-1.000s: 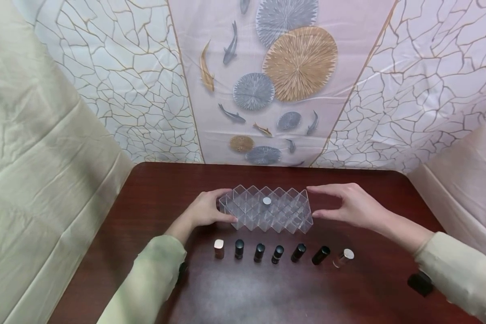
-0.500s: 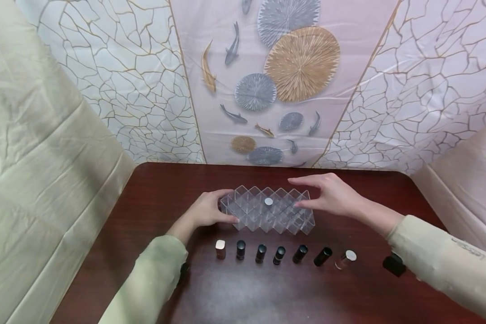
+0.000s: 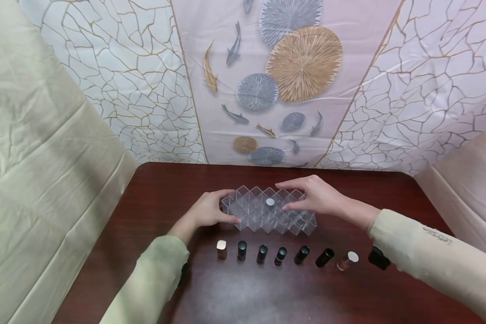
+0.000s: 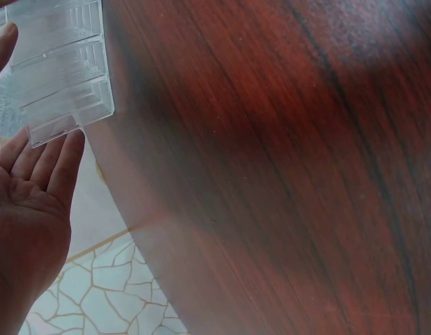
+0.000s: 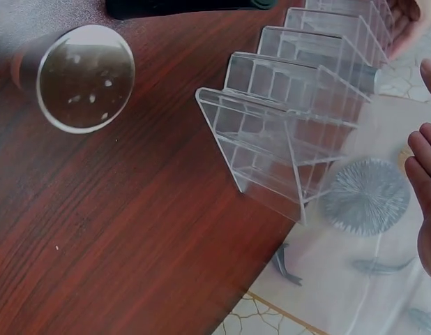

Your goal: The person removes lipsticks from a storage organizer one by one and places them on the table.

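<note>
A clear acrylic lipstick organizer (image 3: 251, 215) with diamond-shaped compartments lies on the table. My left hand (image 3: 208, 209) holds its left end, thumb at the front and fingers at the back. In the left wrist view, the fingers (image 4: 61, 164) touch the organizer's end wall. One lipstick with a round silver top (image 3: 270, 202) stands in a compartment near the back middle. Over the organizer's right half hovers my right hand (image 3: 317, 195), thumb and fingers spread apart with nothing between them. The right wrist view has that hand (image 5: 428, 181) at the edge, apart from the organizer.
In front of the organizer stands a row of lipsticks: a rose-gold one (image 3: 222, 249) at the left, several black ones (image 3: 262, 254), and a silver-topped one (image 3: 348, 260) at the right. A patterned cloth (image 3: 263, 112) hangs behind the table (image 3: 166, 184).
My right hand has moved left, from beside the organizer's right end to over its right half, closer to the silver-topped lipstick. The left hand keeps its hold.
</note>
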`<state>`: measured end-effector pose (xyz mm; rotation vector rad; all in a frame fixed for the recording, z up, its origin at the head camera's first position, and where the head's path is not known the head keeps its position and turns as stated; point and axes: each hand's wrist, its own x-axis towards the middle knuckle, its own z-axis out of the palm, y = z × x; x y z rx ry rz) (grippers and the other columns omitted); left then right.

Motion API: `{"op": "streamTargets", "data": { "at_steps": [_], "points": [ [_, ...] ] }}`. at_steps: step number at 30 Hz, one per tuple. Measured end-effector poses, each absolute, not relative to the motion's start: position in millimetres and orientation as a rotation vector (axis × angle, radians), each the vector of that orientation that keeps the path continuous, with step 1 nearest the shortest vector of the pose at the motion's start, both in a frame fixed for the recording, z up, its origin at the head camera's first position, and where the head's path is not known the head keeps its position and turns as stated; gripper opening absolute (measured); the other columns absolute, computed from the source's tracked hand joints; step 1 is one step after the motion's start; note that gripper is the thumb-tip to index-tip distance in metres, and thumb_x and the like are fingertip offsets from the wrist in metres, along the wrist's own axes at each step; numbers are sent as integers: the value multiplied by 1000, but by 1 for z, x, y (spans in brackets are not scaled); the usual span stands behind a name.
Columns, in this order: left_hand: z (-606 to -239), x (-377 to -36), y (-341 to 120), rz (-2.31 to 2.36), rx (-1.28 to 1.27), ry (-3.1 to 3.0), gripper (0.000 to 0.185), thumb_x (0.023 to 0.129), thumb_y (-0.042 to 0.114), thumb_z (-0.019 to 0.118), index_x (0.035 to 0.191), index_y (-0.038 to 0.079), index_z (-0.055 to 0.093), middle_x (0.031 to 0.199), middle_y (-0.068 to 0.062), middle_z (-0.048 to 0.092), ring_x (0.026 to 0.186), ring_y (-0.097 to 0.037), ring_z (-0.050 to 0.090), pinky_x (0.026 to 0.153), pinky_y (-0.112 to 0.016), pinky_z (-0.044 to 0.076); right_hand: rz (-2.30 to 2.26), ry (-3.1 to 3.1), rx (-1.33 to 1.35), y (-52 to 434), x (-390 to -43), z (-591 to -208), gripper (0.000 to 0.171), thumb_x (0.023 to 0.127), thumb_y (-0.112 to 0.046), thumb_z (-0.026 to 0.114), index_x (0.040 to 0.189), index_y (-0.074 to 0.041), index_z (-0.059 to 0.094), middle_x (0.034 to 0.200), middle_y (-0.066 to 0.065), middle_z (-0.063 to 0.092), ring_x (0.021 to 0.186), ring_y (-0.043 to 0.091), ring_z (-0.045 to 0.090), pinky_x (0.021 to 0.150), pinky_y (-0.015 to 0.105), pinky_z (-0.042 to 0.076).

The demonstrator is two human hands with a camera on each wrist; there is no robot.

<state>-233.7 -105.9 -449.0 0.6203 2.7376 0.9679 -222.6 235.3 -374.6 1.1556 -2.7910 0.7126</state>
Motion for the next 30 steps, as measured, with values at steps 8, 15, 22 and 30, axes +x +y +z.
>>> {"op": "streamTargets", "data": {
  "at_steps": [8,15,22,30],
  "points": [
    [-447,-233,-106,959,622,2739,95,75,48,96,153,12,58,130,-7,73,108,-21,66,100,-43,55,686,-2769,1213,228,-231,-386,59,84,-28,93,136,-7,74,128,9,77,97,23,75,82,43,58],
    [-449,-235,-105,957,617,2728,94,75,48,96,154,13,58,132,-7,72,109,-20,65,101,-42,54,703,-2776,1249,224,-240,-393,58,85,-24,93,136,-4,73,126,13,77,87,21,76,84,50,60],
    [-448,-234,-105,955,615,2730,94,75,48,96,153,12,58,133,-7,73,109,-21,66,102,-43,54,722,-2833,1289,217,-248,-400,56,88,-24,90,136,-3,72,130,14,76,109,32,75,87,52,61],
    [-446,-233,-105,966,620,2728,92,76,46,96,153,12,59,133,-8,73,111,-21,66,102,-44,54,720,-2817,1332,212,-250,-407,51,88,-20,89,133,-2,74,127,14,77,110,31,75,88,52,61]
  ]
}}
